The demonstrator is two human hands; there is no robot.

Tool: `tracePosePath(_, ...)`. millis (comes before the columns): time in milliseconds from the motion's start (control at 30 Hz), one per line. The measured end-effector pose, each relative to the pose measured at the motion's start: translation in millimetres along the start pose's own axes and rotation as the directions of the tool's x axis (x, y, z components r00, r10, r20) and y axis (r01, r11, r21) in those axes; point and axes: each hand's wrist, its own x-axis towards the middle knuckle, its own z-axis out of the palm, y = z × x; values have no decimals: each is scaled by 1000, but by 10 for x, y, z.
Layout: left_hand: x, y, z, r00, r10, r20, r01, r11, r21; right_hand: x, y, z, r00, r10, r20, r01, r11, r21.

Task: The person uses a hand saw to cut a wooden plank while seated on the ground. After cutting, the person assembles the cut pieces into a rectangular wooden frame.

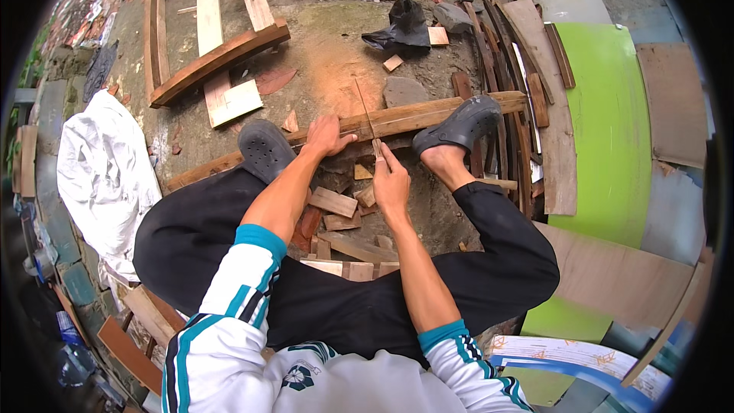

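A long brown wooden beam (413, 118) lies crosswise in front of me on the ground. My left hand (325, 136) grips its top left of the middle, fingers over the far edge and thumb stretched toward the blade. In my right hand (391, 181) is the handle of a hand saw (365, 108), held closed. The thin blade, seen almost edge-on, crosses the beam just right of my left thumb and points away from me. My dark clogs (462, 125) rest against the beam, one on either side of my hands.
Orange sawdust (344, 76) covers the ground beyond the beam. A wooden frame (222, 61) lies far left, above a white cloth (105, 176). Small offcuts (333, 201) are piled between my legs. Long strips, a green panel (604, 130) and a black plastic bag (399, 27) lie around.
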Motion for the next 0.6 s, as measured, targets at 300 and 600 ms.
tracePosePath(300,-69,151,53,996,3,86,-1,1000,-23,-1376,-216,-867,998,58,27,-57,998,-41)
tracePosePath(600,-107,76,315,998,49,-34,-48,999,23,-35,508,-21,997,-62,-51,66,995,69)
